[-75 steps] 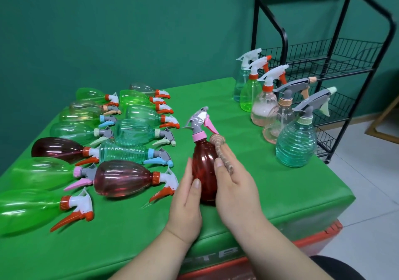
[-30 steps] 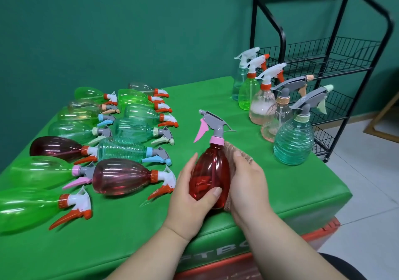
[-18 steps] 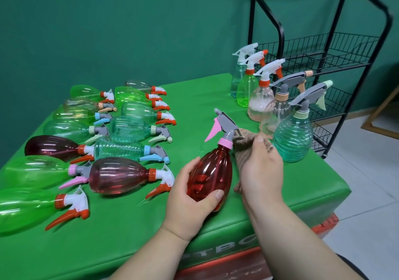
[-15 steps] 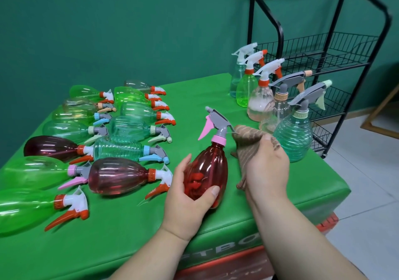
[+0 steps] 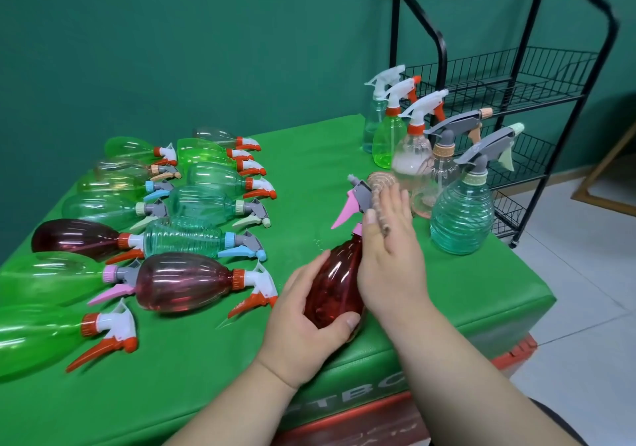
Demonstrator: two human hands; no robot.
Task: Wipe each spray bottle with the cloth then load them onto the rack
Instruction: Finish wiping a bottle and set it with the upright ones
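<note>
Red-tinted plastic marks out the red spray bottle (image 5: 335, 283), held tilted over the near middle of the green cover (image 5: 309, 156), its top leaning far and slightly right. Whether its base touches the cover cannot be told.

The left hand (image 5: 303, 321) grips the bottle's fat lower end, thumb curled across the near side and fingers wrapped round the left.

The right hand (image 5: 392, 263) lies over the bottle's neck with fingers nearly straight. It holds the cloth (image 5: 380, 187), a beige ribbed piece, and 1 strand is pinched between the fingers. The rest of the cloth bunches against the grey sprayer head (image 5: 361, 192). The pink trigger (image 5: 344, 213) sticks out to the left, just beside the thumb.

To the left, the lying spray bottles (image 5: 182, 282) rest on their sides in rows, green, teal and dark red, triggers pointing right.

At the far right, 5 upright spray bottles (image 5: 461, 215) stand in a close line near the cover's right edge. Beyond them the rack (image 5: 516, 84), black wire with tiered shelves, stands on the pale floor (image 5: 585, 308) against the dark green wall (image 5: 206, 32).
</note>
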